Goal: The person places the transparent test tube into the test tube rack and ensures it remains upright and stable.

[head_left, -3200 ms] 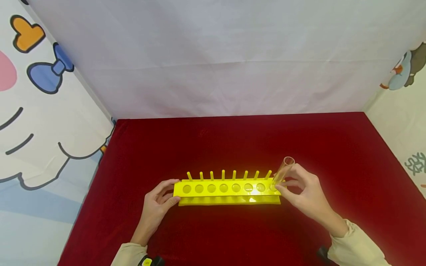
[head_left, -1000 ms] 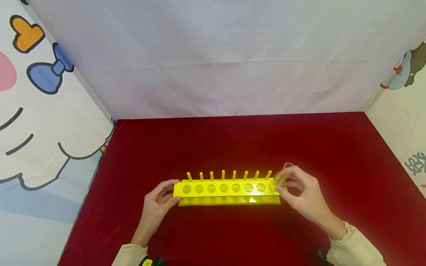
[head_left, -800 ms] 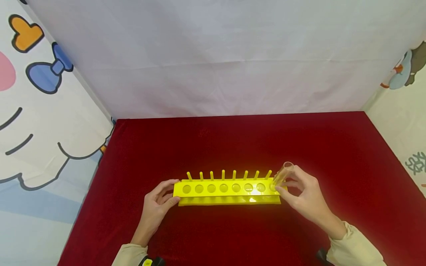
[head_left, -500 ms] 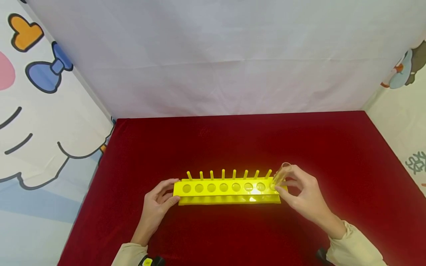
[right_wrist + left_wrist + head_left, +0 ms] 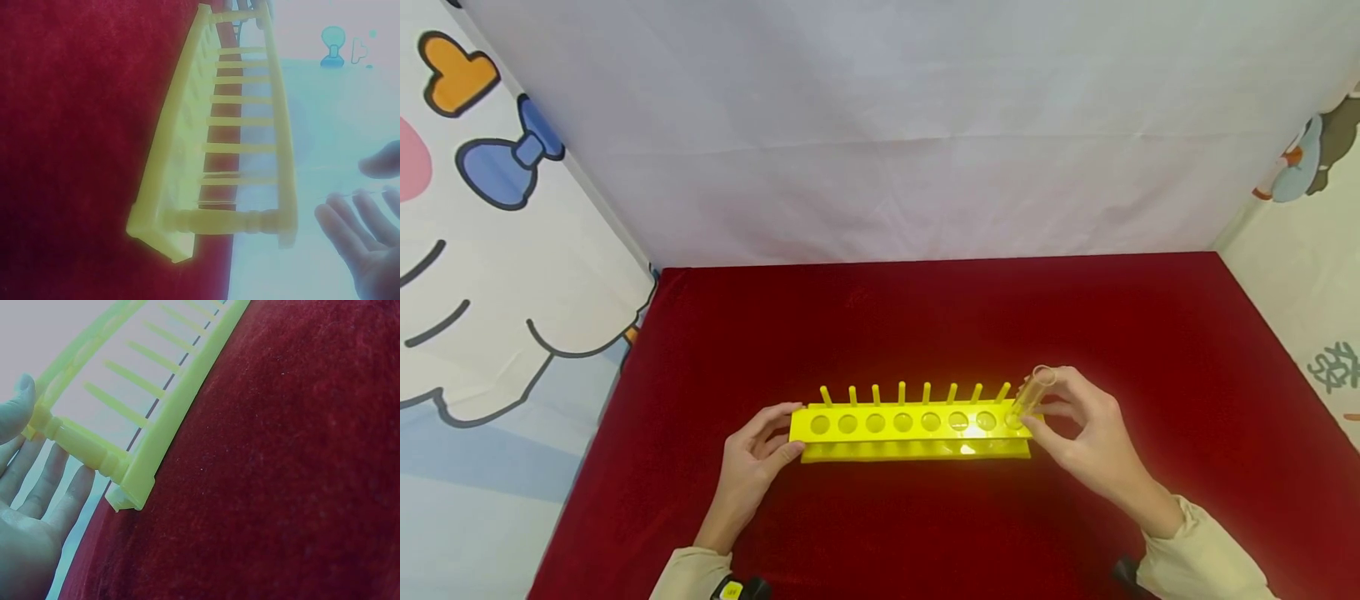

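A yellow test tube rack [image 5: 889, 423] stands on the red cloth, with a row of round holes in front and a row of pegs behind. My left hand [image 5: 748, 458] grips its left end, thumb on the top plate; the left wrist view shows the fingers by the end post. Between thumb and fingers, my right hand [image 5: 1093, 429] pinches a clear test tube [image 5: 1030, 395]. The tube leans right, its lower part in the rightmost hole. In the right wrist view faint tube outlines show inside the rack [image 5: 164, 159]; its bottom end is hard to make out.
Red cloth [image 5: 880, 333] covers the table. A white curtain [image 5: 910, 142] hangs behind it. Cartoon-printed panels [image 5: 490, 275] stand on the left and right sides.
The test tube's rim sits slightly lower and further left than about three seconds ago, and the tube has shifted a little within my right fingers. Left hand and rack have hardly moved.
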